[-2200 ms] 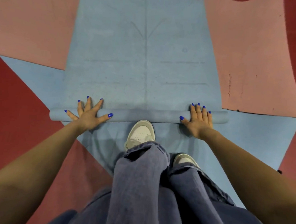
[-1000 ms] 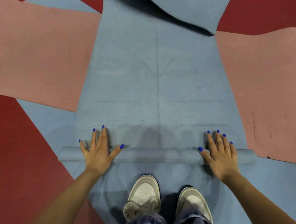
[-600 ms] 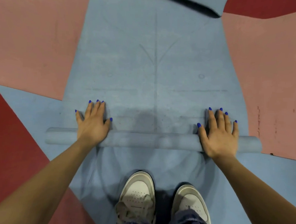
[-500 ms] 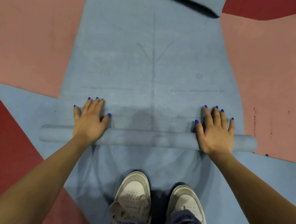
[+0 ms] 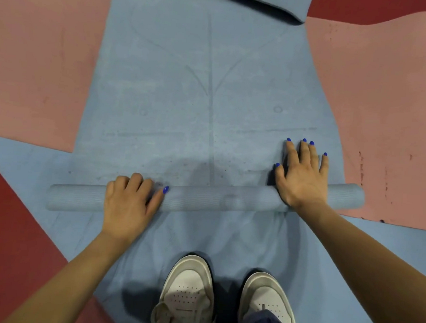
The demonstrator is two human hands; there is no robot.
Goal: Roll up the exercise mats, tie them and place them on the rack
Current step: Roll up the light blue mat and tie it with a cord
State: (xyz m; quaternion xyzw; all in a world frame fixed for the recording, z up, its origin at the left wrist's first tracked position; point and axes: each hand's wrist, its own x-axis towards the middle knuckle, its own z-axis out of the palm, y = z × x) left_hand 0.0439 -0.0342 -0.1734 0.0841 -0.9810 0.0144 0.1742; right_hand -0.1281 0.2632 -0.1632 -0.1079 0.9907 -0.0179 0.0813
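A blue exercise mat (image 5: 211, 91) lies flat ahead of me, its near end wound into a thin roll (image 5: 219, 199) running left to right. My left hand (image 5: 129, 203) sits on the roll's left part with the fingers curled over it. My right hand (image 5: 303, 174) presses flat on the roll's right part, fingers spread and reaching onto the flat mat beyond. The far end of the blue mat is curled up at the top of the view.
Pink mats lie on both sides, one at left (image 5: 38, 58) and one at right (image 5: 385, 104). Another blue mat (image 5: 226, 244) lies crosswise under my white shoes (image 5: 186, 297). Red floor (image 5: 15, 236) shows at the left and top right.
My left hand has slid rightward along the roll and its fingers have curled over it. The right hand stays flat on the roll. The roll sits slightly askew, right end farther away.
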